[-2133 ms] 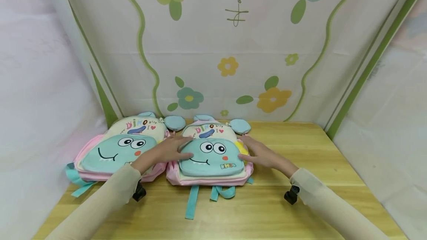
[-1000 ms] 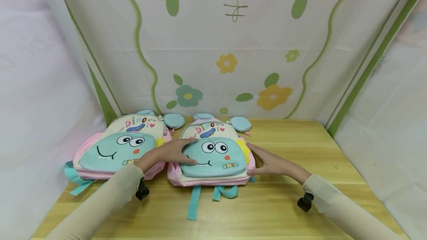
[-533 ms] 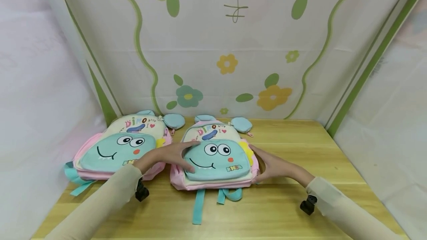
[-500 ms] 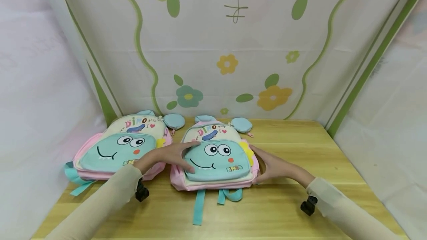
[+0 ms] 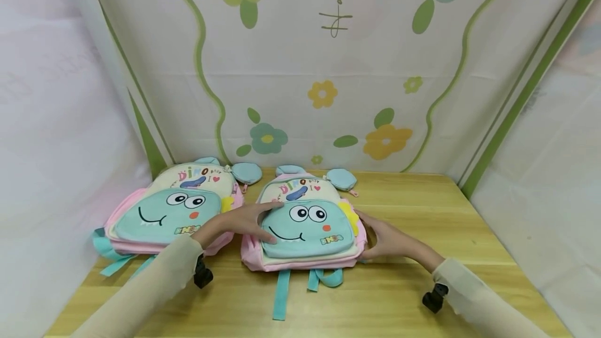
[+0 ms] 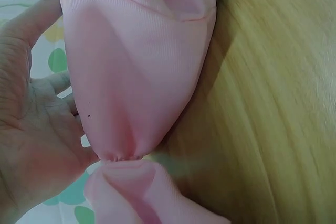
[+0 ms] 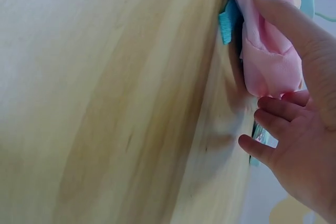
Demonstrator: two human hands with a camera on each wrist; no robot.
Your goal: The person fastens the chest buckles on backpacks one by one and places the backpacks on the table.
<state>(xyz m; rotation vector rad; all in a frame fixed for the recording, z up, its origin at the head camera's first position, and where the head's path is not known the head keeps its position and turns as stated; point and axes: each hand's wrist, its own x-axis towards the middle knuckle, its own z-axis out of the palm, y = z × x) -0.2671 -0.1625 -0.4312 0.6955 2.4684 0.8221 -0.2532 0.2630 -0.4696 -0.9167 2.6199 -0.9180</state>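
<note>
A child's backpack with a blue-green dinosaur face lies front up on the table, a little right of a matching backpack. My left hand is at its left side, fingers spread, the thumb overlapping the front pocket. The left wrist view shows the palm beside the bag's pink side. At the opposite side is my right hand, its thumb on the pink side fabric and its other fingers loosely extended by the side's end. Turquoise straps stick out below the bag.
Small blue round pouches hang at the tops of both bags, one on the right bag and one on the left. The wooden table meets a flower-printed cloth wall at the back, with white cloth on both sides.
The right backpack has shifted slightly right and towards me, widening the gap to the left bag. My right hand has moved lower and outwards along its side; my left hand went slightly right.
</note>
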